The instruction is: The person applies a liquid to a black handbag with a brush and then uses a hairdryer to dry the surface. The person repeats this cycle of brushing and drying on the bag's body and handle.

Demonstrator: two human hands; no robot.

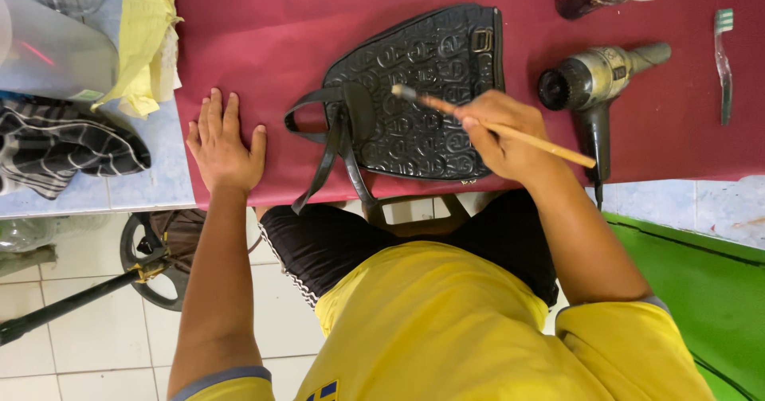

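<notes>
A thin wooden brush [494,127] is being gripped in the closed fingers of the right hand [504,136], its bristle tip being held against the black embossed handbag [422,74] lying on the dark red cloth [263,27]. The left hand [223,146] is being rested flat, fingers spread, holding nothing, just beside the bag's straps [331,142]. A hair dryer [598,82] is lying nearby.

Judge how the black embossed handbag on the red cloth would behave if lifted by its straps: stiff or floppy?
The handbag lies flat and wide, so its body probably sags somewhat when lifted. Its straps curl loosely over the table edge, suggesting they are limp. The embossed surface looks glossy, perhaps a little slick. The right hand holds a brush over it; the left hand rests flat beside it.
</notes>
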